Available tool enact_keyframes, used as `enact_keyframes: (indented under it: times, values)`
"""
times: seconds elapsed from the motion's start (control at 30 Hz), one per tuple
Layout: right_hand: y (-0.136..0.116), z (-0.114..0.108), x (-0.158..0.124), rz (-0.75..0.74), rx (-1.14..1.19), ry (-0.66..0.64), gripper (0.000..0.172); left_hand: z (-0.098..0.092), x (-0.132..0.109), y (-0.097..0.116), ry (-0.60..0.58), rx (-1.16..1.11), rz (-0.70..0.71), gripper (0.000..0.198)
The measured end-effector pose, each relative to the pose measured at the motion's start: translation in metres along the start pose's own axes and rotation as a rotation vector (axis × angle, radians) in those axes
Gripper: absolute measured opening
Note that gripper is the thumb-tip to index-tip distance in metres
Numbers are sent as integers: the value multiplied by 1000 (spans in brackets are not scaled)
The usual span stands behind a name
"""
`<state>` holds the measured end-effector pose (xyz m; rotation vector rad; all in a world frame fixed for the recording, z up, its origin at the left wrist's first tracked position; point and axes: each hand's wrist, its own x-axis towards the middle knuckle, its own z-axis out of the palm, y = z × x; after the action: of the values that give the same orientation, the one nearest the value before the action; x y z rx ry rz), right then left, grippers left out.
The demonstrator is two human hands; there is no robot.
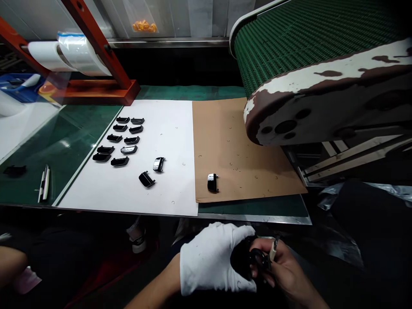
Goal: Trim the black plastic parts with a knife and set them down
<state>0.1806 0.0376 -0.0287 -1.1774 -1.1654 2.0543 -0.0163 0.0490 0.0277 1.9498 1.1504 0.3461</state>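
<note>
A white glove covers my left hand (217,257), which is curled at the table's near side around something dark, seemingly a black plastic part; its shape is lost in shadow. Close against it, my bare right hand (285,268) is closed on a slim pale-handled tool (273,249). Black rounded loops (257,256) show at my right fingers; I cannot tell what they belong to. A glossy black part with small prongs (212,183) lies on the brown board. Two similar parts, one of them (146,179), lie on the white sheet, with several more (128,149) in two columns.
A green conveyor belt (309,38) overhangs the brown board (257,171) at right. An orange stand (96,92) holds film rolls (82,53) at back left. Pens (44,183) and a dark part (14,170) lie left. Another person's arm (12,264) is at lower left.
</note>
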Motion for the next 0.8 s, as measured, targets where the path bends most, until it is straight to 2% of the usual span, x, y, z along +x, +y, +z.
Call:
enact_keyframes:
  times: [0.07,0.17,0.23,0.3,0.4,0.47,0.57,0.67,0.8]
  values:
    - [-2,0,0,-2,-29,-4,45,1,0,1,6,57,-7,43]
    - [-4,0,0,-19,-79,125,41,5,-1,-1,76,146,-65,27]
    - [-6,1,-2,-27,-116,219,43,9,-2,-5,117,192,-104,24]
    - [-12,3,-3,16,-167,244,47,14,-3,-8,138,219,-124,25]
    - [-22,10,-2,144,-259,242,60,21,-7,-13,162,259,-129,27]
    - [-26,15,1,199,-307,223,62,27,-10,-16,179,280,-122,26]
    - [-21,18,2,264,-341,146,54,39,-17,-20,205,304,-97,24]
    - [-6,15,-2,329,-290,96,46,59,-29,-25,246,303,-76,25]
    - [15,6,-9,395,-194,17,36,90,-43,-32,311,279,-56,38]
